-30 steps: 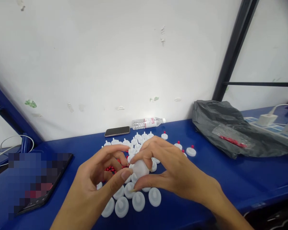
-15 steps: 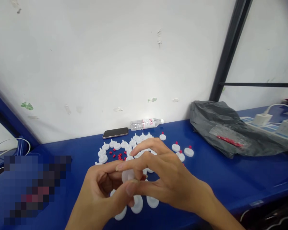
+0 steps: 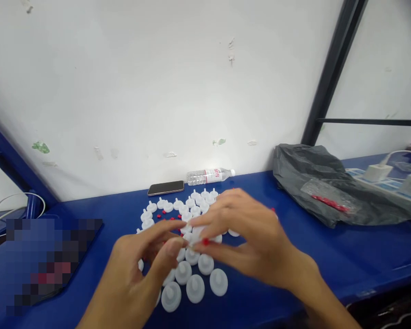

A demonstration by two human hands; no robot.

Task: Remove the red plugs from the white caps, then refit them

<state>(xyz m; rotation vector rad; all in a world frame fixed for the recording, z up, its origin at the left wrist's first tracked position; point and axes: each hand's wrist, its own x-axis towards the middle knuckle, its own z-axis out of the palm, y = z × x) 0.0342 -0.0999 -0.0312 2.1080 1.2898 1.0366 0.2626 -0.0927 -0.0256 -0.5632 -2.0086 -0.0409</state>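
Head view: a clear plastic bottle (image 3: 210, 175) is seen lying on its side on the blue surface (image 3: 253, 297), close to the wall (image 3: 140, 91), its white cap turned to the right. Well to the near side of the bottle, a white disc piece (image 3: 197, 234) is held in the air by the right hand (image 3: 246, 228), pinched between thumb and fingers; a red cap (image 3: 206, 241) is shown at the thumb, and both are blurred. To the left of that, also on the bottle's near side, the left hand (image 3: 140, 260) is held with thumb and forefinger parted by a narrow gap and turned toward the piece; whether the piece is touched by it cannot be told. Between the bottle and the hands, and farther down toward the near edge, many stemmed white discs (image 3: 195, 289) are spread, with loose red caps (image 3: 164, 211) scattered among them. Just left of the bottle, a phone (image 3: 166, 188) is laid flat. To the right of the bottle, a crumpled grey bag (image 3: 304, 178) is spread, and a clear packet (image 3: 329, 196) with red contents is rested on it
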